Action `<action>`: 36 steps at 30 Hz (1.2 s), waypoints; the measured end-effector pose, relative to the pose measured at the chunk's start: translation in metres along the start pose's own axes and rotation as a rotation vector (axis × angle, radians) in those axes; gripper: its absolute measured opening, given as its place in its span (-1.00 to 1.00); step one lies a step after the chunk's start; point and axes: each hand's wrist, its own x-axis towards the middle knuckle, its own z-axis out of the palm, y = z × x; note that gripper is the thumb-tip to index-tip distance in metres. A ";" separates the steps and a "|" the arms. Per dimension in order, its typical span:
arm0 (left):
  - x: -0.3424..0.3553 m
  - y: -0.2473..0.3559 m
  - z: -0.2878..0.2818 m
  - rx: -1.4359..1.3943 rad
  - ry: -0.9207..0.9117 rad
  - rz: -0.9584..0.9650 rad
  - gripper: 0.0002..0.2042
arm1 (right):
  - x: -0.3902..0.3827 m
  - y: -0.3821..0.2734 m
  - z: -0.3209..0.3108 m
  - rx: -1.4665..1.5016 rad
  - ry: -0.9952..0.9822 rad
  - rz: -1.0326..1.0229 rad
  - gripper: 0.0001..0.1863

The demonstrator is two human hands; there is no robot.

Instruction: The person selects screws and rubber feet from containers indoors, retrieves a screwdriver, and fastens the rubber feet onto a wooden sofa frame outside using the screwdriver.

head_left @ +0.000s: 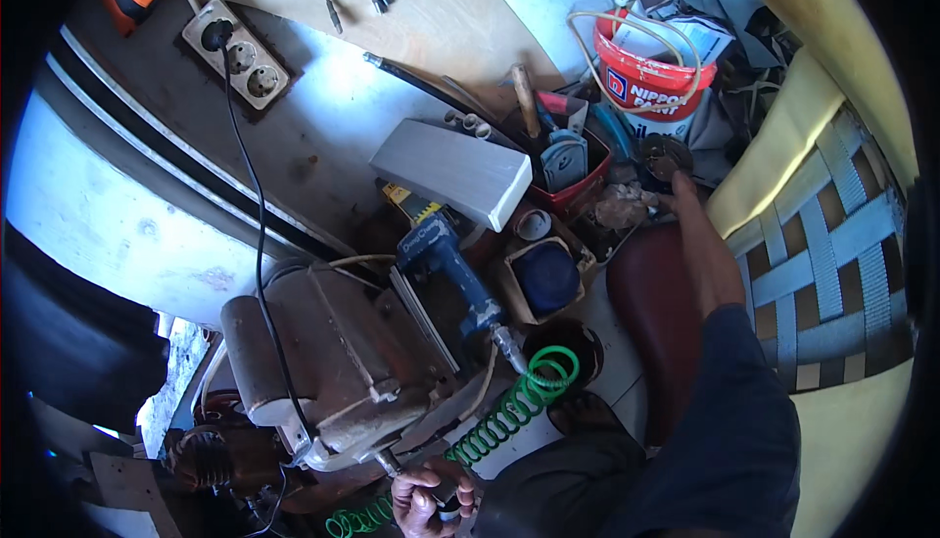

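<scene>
At the lower edge, the left hand [429, 502] curls its fingers around a small dark object [448, 499], beside a green coiled plastic hose [519, 399]. Farther out, the right hand [681, 188] meets the near edge of a dark round object with a brown centre [666, 159]; its grip I cannot tell. Beyond stands a red-and-white plastic bucket [646, 72].

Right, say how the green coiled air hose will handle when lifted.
The green coiled air hose will probably spring back, given its loops. Its thin tubing suggests little weight. Lifting may tug the blue pneumatic tool coupled to it.
</scene>
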 end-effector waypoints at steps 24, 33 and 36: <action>-0.345 0.199 -0.092 0.690 0.149 -0.700 -0.81 | -0.530 -0.139 -0.006 -1.565 -0.297 -0.793 -0.64; -0.595 0.203 -0.185 0.483 0.532 -0.412 -0.85 | -0.853 0.019 -0.086 -1.683 -0.923 -0.603 -0.60; -0.638 0.180 -0.187 0.313 0.710 -0.259 -0.83 | -0.919 0.099 -0.111 -1.709 -1.236 -0.853 -0.60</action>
